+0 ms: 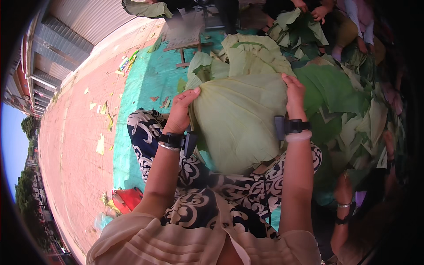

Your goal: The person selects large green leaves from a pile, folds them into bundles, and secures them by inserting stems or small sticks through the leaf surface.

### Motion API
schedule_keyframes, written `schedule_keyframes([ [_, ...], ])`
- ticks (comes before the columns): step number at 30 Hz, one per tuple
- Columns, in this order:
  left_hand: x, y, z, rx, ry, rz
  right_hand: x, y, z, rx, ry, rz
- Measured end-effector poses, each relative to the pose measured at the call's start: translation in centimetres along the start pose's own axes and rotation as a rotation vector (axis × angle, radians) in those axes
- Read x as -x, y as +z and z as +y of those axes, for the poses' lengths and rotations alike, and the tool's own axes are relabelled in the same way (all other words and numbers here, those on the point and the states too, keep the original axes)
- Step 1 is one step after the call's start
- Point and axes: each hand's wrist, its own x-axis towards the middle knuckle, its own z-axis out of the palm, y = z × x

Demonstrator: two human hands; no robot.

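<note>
A large pale green leaf (238, 119), with veins fanning out from its upper left, is spread above my lap. My left hand (183, 111) pinches its left edge, thumb on top near where the veins meet. At the upper right corner, my right hand (294, 94) grips the leaf with the thumb over its face. The fingers of both hands are partly hidden behind it. Just beyond lie more big leaves (255, 54), pale and layered. Darker green leaves (331, 86) are heaped to the right of my right hand.
A green ground sheet (145, 86) lies beneath, bordered by pink paving (76, 139) with leaf scraps. A low wooden stool (184, 38) stands ahead. A red bag (127, 199) sits at my left. Other people's hands (309, 8) handle leaves at the far side; another person's arm (343, 212) is at lower right.
</note>
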Motion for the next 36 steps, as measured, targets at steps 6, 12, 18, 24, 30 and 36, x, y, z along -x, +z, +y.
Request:
schedule_keyframes([
  [6,-0.2,-0.5,0.0,0.221,-0.059,0.158,0.0,0.0,0.6,0.105,-0.316,-0.006],
  [12,-0.7,-2.4,-0.7,0.424,-0.080,0.128,-0.1,0.1,0.9,0.196,-0.272,-0.027],
  [18,-2.0,-5.0,-2.5,0.526,-0.030,0.144,-0.1,0.5,1.8,0.310,-0.216,-0.159],
  [24,-1.3,-3.5,-1.7,0.490,0.048,0.266,0.7,0.7,1.5,0.453,-0.249,-0.214],
  [30,-1.3,-2.3,-1.1,0.555,0.047,0.310,0.5,0.7,1.6,0.501,-0.273,-0.313],
  [36,-1.9,-3.0,-1.4,0.551,0.121,0.328,1.6,1.7,1.0,0.403,-0.119,-0.504],
])
